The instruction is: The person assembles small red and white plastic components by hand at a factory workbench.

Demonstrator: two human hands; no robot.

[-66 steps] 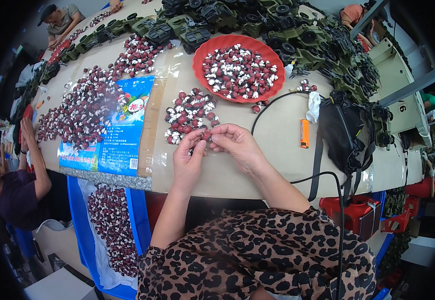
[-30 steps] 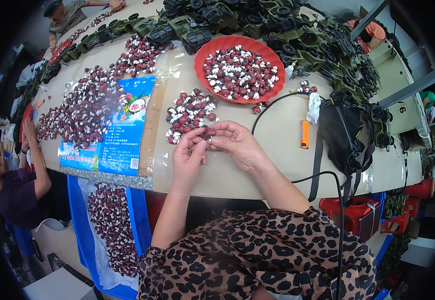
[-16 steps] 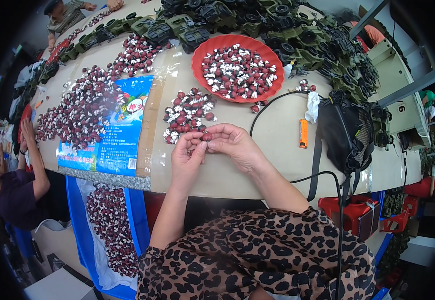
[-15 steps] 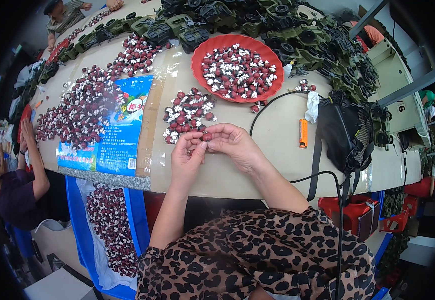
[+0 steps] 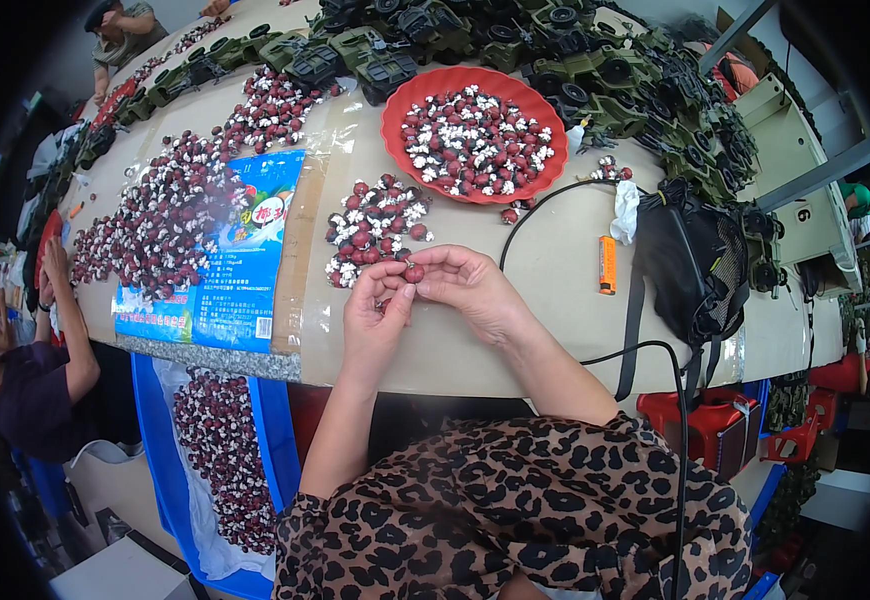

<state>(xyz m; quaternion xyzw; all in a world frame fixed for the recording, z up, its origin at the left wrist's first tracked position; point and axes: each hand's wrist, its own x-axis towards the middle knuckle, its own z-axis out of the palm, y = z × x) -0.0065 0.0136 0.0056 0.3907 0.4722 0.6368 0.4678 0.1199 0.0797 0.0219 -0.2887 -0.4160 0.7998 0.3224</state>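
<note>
A small round dark-red piece [image 5: 413,273] is pinched between the fingertips of both my hands, over the near part of the table. My left hand [image 5: 375,312] closes on it from the left, thumb and forefinger together; a bit more red shows among its curled fingers, too hidden to make out. From the right, my right hand [image 5: 472,288] grips the same piece with thumb and fingertips. Just beyond my fingers lies a loose heap of red and white pieces [image 5: 380,222]. Farther back, a red scalloped dish [image 5: 393,143] holds many similar pieces.
Bigger heaps [image 5: 160,215] cover part of a blue printed sheet [image 5: 245,290] at left. Green toy vehicles [image 5: 615,90] line the back. A lighter [image 5: 607,265], black bag [image 5: 695,265] and cable [image 5: 545,200] lie right. Below, a blue crate [image 5: 273,430] holds more; a co-worker [image 5: 45,380] sits left.
My hands stay almost in place, with the red piece turned slightly between the fingertips. The person at the far upper left has shifted a little.
</note>
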